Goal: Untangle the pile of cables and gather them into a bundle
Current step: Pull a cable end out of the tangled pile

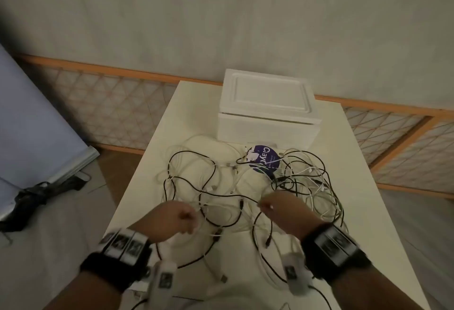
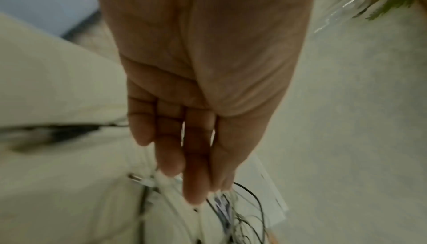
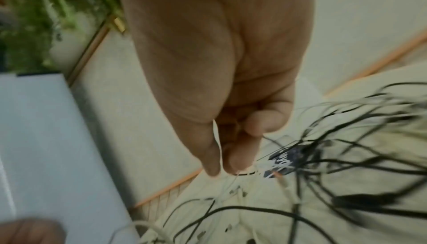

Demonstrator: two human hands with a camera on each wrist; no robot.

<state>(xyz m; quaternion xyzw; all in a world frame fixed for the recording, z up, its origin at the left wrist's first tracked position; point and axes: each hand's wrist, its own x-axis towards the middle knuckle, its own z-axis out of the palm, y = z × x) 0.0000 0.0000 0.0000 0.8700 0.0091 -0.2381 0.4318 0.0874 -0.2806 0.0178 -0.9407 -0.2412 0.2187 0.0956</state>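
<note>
Now the right hand [image 3: 231, 101] is pinching a thin white cable [image 3: 218, 149]; the left hand [image 2: 196, 101], fingers straight, is hovering over the cables [image 1: 245, 187] spreading beyond both hands.

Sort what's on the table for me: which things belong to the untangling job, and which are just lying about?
Job:
black cables
white cables
left hand
right hand, pinching a white cable

Lying about:
foam box
purple round label
table
</note>
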